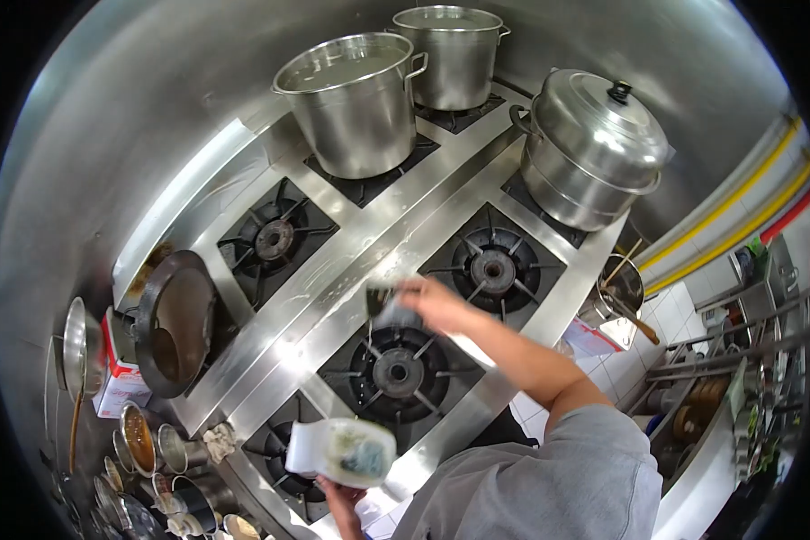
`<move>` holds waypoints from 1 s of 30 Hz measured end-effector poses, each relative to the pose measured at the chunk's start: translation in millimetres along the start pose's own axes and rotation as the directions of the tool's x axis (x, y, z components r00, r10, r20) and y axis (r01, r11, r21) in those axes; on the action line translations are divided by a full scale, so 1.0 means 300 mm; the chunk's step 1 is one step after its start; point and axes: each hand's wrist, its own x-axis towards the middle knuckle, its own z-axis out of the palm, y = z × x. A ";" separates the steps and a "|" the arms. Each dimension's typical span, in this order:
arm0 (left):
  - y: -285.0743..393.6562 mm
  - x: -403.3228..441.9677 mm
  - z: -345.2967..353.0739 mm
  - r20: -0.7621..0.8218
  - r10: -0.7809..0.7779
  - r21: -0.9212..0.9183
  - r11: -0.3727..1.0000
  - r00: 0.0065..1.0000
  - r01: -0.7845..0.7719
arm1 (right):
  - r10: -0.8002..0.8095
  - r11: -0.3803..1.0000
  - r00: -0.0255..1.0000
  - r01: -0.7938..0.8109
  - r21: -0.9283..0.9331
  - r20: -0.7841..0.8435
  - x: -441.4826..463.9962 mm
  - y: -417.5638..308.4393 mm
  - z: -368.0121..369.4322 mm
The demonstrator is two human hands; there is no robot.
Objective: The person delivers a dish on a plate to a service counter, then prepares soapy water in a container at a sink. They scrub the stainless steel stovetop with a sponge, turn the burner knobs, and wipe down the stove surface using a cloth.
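Observation:
My right hand [427,304] is stretched over the steel stove top, above the edge of the front middle burner [398,369]. Its fingers are closed round a dark green and pale pad [381,300], blurred by motion. Lower down, my left hand [342,495] holds a white oval container [360,452] from below by its near side. Inside the container lies something bluish-green in cloudy liquid. Wet streaks and suds [333,292] show on the steel strip beside the burners.
Two tall pots of liquid [355,126] [450,67] stand at the back. A lidded steamer pot [585,153] sits at the right rear. On the left are a dark wok [178,324], a steel bowl [83,351] and sauce containers [138,436]. Shelves [711,423] stand at right.

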 end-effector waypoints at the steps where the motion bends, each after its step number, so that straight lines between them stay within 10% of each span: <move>1: -0.037 0.003 0.012 -0.131 -0.031 -0.073 0.997 0.991 0.021 | -0.025 0.994 0.989 0.010 -0.106 -0.147 0.158 0.023 -0.147; 4: -0.270 0.001 -0.059 -0.477 -0.032 -0.076 0.997 0.878 -0.005 | -0.514 0.766 0.792 0.251 -0.591 -0.329 0.484 -0.152 -0.498; 8: -0.241 -0.116 0.166 -0.573 -0.155 -0.259 0.966 0.805 0.001 | -0.658 0.338 0.746 0.174 -0.925 -0.100 0.838 -0.211 -0.848; 15: -0.121 -0.177 0.367 -0.541 -0.258 -0.445 0.895 0.800 -0.012 | -0.441 -0.117 0.862 0.219 -0.969 0.249 1.260 -0.256 -1.027; 20: -0.112 -0.259 0.430 -0.541 -0.296 -0.531 0.846 0.788 -0.047 | -0.374 0.095 0.916 0.198 -0.976 0.149 1.403 -0.412 -0.969; 22: -0.109 -0.294 0.447 -0.529 -0.301 -0.588 0.804 0.794 -0.088 | -0.613 -0.077 0.691 0.432 -0.899 0.384 1.422 -0.270 -1.069; 26: -0.114 -0.343 0.424 -0.481 -0.245 -0.702 0.682 0.842 -0.203 | -0.647 -0.009 0.741 0.229 -0.973 0.180 1.190 -0.209 -1.021; 29: -0.066 -0.225 0.419 -0.688 -0.171 -0.278 0.960 0.705 -0.038 | -0.650 -0.129 0.684 0.331 -0.935 0.332 1.288 -0.195 -1.039; 30: -0.024 -0.218 0.413 -0.553 -0.146 -0.251 0.968 0.821 0.003 | -0.660 -0.007 0.695 0.373 -0.928 0.284 1.348 -0.216 -1.036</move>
